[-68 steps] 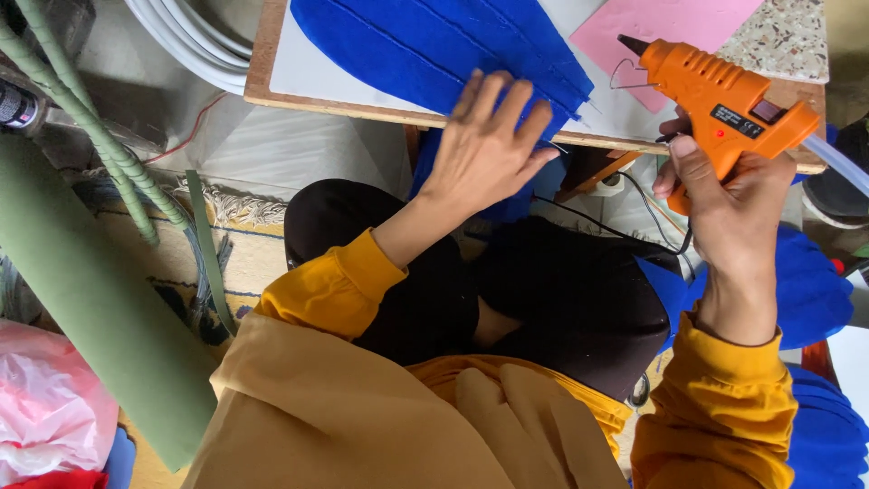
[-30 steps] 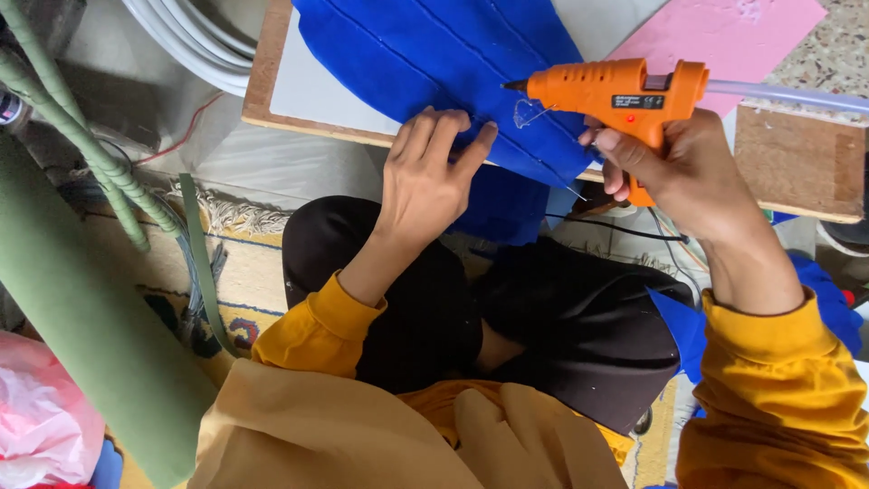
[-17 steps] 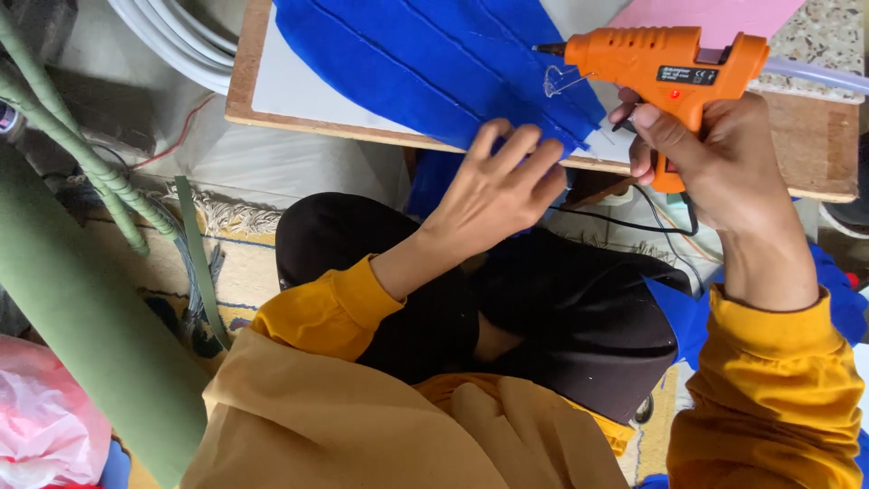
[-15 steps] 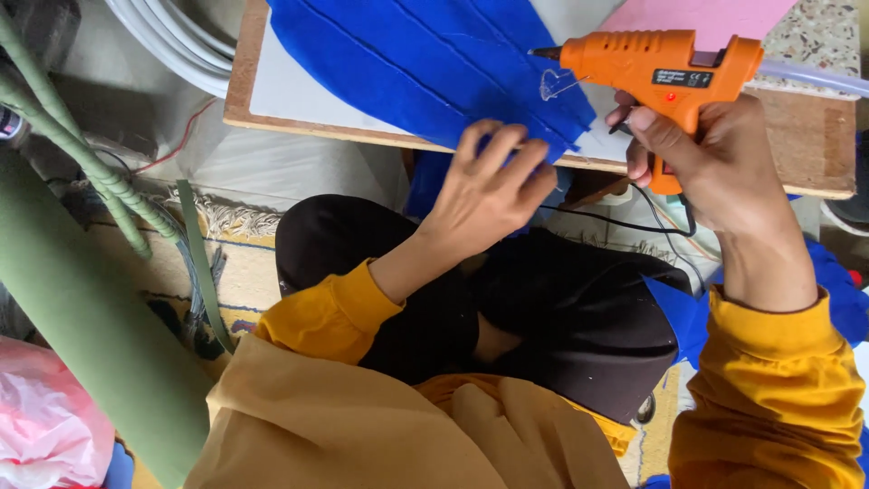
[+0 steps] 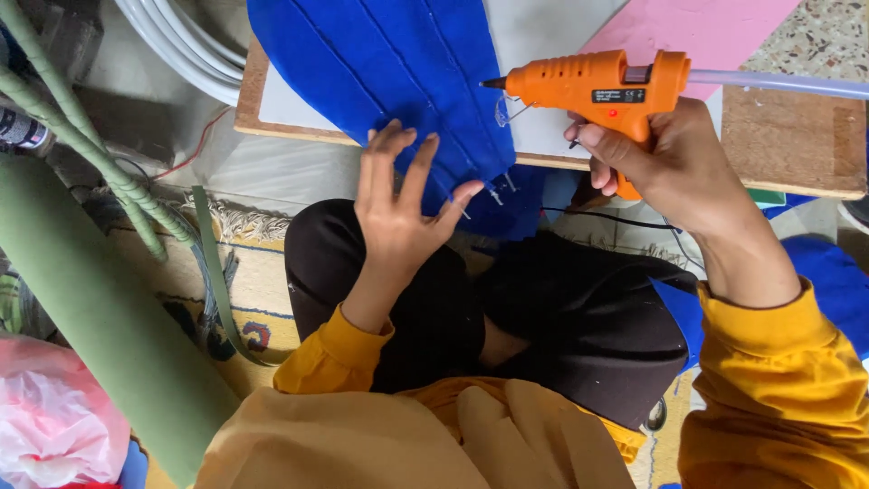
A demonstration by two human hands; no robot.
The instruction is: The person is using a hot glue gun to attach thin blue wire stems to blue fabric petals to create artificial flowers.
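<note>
Head view: right hand (image 5: 670,167) grips orange glue gun (image 5: 593,86), nozzle toward nine o'clock; left hand (image 5: 398,213) spread wide, fingertips on blue felt (image 5: 389,72) edge.

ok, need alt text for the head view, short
Seen from above, a seated person's right hand holds an orange glue gun with its tip over ribbed blue felt on a wooden board. The open left hand touches the felt's lower edge. A green roll lies at the left.
</note>
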